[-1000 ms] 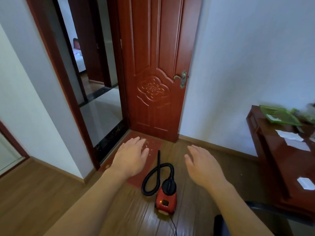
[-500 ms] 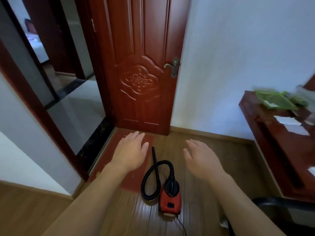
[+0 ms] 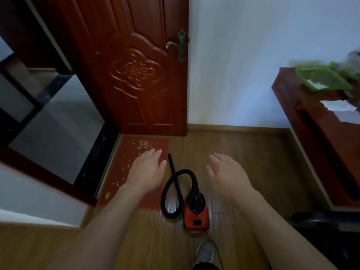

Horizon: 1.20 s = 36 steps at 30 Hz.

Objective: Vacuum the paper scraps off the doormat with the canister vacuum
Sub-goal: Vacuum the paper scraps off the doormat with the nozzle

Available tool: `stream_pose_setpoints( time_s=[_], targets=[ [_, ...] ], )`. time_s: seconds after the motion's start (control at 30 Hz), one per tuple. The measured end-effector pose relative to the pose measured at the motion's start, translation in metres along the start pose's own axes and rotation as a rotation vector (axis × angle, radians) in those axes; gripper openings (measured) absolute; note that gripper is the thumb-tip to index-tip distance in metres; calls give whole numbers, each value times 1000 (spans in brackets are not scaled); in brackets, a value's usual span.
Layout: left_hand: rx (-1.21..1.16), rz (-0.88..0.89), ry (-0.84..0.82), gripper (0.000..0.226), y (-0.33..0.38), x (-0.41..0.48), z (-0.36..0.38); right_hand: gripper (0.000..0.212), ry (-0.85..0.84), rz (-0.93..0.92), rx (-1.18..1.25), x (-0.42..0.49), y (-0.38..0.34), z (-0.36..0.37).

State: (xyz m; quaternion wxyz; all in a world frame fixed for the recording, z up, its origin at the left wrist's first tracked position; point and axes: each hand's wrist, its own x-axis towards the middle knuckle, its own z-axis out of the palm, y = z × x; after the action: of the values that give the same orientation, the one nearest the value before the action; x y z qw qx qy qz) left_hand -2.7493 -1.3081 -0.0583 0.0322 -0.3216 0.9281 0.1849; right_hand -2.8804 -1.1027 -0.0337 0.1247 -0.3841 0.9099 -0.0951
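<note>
My left grip point(image 3: 145, 172) and right grip point(image 3: 228, 174) hover open, empty; yanking the looped hose point(image 3: 163, 197) could topple the canister vacuum point(image 3: 196, 217) and scatter paper scraps point(image 3: 116, 183).

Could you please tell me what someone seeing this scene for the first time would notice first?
The red canister vacuum with its looped black hose sits on the wood floor, between the open left hand and right hand. Left of it, a red doormat sprinkled with pale paper scraps lies at the foot of the carved dark red door. A green tray rests on the table at far right.
</note>
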Motion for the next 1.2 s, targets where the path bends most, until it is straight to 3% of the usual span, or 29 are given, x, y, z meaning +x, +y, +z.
stream_pose_setpoints(
  time_s=[0.4,0.63,0.9,1.07,1.2],
  targets=[
    [6,-108,-105,57,6,87,37,42,-141,-46,55,107,54,45],
    [3,-80,-248,58,-13,149,84,42,-251,66,97,143,61,99],
    [-26,-11,-419,49,-60,223,177,41,-390,288,183,182,68,214],
    [-48,-4,-489,50,-85,254,273,31,-500,379,263,193,93,309],
    [-41,-17,-579,54,-97,265,353,37,-550,406,273,200,114,381]
  ],
)
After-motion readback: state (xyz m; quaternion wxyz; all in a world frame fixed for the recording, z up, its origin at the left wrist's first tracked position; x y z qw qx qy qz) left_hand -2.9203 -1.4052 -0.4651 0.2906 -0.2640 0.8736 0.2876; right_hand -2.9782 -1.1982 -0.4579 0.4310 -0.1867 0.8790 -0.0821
